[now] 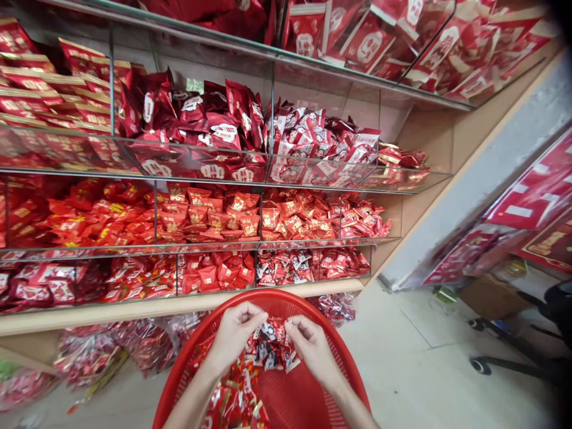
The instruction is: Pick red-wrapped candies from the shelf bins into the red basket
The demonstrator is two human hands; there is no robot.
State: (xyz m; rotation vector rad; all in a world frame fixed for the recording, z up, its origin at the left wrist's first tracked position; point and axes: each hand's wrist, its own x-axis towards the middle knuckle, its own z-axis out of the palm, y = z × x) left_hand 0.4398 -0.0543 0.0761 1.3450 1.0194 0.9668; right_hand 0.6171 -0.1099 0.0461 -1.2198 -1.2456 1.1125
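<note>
Both hands are over a round red plastic basket (353,363). My left hand (239,333) is closed in a pinch at the upper left edge of a cluster of small red, black and white packets (270,345). At the cluster's upper right, my right hand (310,345) pinches too. What exactly lies between the fingertips of each hand is too small to make out. Red and gold packets (236,393) lie in the left part of the basket, partly behind my left forearm. The red basket floor shows below the cluster.
Shelves with glass dividers (272,107) hold many red packets behind the basket. Clear bags of packets (89,357) lie under the wooden bottom ledge (111,313). At right are a cardboard box (494,298) and a wheeled chair base (504,360).
</note>
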